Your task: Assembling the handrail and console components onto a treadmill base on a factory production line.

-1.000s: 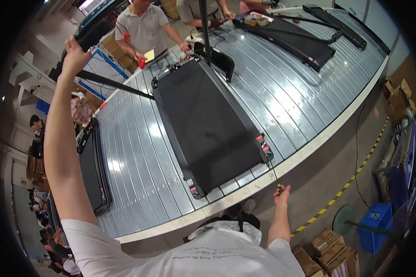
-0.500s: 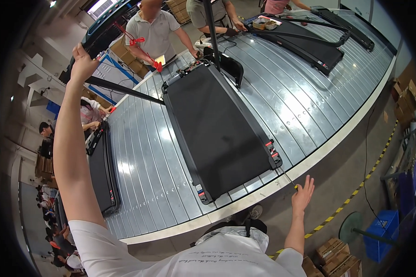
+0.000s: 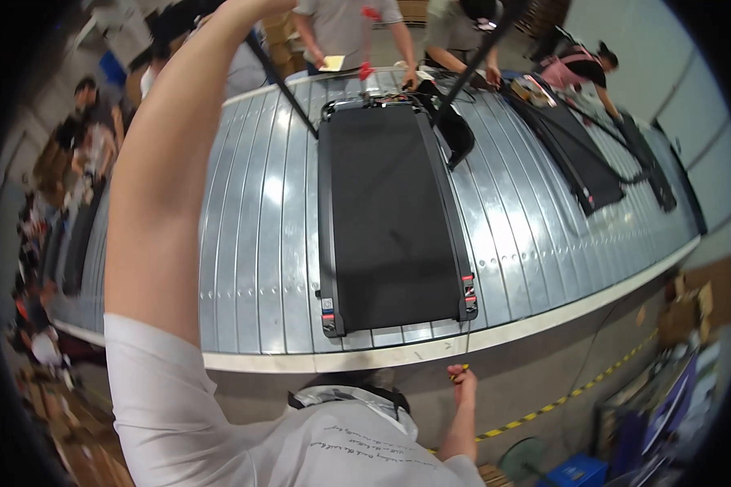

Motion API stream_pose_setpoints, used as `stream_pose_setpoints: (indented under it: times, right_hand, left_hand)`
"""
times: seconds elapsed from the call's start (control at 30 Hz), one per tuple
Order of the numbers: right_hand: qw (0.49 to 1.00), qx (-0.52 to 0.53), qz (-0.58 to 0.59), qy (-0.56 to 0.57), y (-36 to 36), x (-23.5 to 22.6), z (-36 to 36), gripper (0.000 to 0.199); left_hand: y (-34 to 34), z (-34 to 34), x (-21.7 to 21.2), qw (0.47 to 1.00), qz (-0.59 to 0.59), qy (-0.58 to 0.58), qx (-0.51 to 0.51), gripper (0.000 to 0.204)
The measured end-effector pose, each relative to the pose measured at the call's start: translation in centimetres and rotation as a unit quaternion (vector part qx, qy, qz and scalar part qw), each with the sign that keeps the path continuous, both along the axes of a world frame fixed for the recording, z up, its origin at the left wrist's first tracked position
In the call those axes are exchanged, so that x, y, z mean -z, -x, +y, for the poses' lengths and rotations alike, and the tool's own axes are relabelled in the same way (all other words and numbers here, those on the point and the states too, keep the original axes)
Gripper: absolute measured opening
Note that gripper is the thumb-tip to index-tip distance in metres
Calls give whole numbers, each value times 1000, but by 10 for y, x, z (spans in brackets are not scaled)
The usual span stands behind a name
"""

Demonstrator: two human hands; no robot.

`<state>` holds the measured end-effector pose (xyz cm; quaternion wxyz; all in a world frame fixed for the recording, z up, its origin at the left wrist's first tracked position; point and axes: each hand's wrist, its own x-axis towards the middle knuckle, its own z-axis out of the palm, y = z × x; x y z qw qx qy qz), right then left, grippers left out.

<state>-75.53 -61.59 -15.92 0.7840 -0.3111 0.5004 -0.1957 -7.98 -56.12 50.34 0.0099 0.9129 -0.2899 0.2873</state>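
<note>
A treadmill base with a black running belt lies lengthwise in front of me on a metal-slatted conveyor table. Close to its right rear corner, below the table's edge, my right hand is closed on the yellow handle of a thin-shafted tool, seemingly a screwdriver. The shaft points up toward the treadmill's rear end. Raised high, my left arm reaches to the top edge, where my left hand is cut off; its fingers cannot be seen. Dark uprights rise from the treadmill's far end.
Across the table a person in a light shirt handles wires at the treadmill's far end. A black curved cover lies beside it. More treadmill parts rest to the right, with other people there. Yellow-black floor tape runs behind.
My right hand went from open fingers beside the yellow handle to closed around it. My view has turned; the left hand, earlier up at the console, has mostly left the picture.
</note>
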Motion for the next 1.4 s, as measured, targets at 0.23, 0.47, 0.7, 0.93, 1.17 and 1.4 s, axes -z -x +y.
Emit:
stream_pose_setpoints:
  times: [0.23, 0.47, 0.7, 0.93, 1.17, 1.4]
  right_hand:
    - [990, 115, 75, -22, 103, 29, 59, 36]
    - [970, 226, -44, -81, 121, -16, 101, 32]
    - [972, 190, -134, 12, 56, -88, 46, 22]
    - [966, -211, -20, 150, -78, -124, -9, 23]
    - [484, -701, -29, 523, -207, -132, 27, 62]
    - [469, -759, -102, 440, -307, -154, -27, 39]
  left_hand:
    - [46, -30, 10, 991, 28, 88, 98, 88]
    - [133, -43, -28, 973, 223, 7, 49, 88]
    - [162, -54, 256, 924, 10, 135, 357, 46]
    - [401, 34, 534, 678, 653, 258, 218, 31]
    - [403, 131, 574, 334, 759, 556, -60, 27]
    - [440, 287, 626, 376, 570, 699, -214, 15]
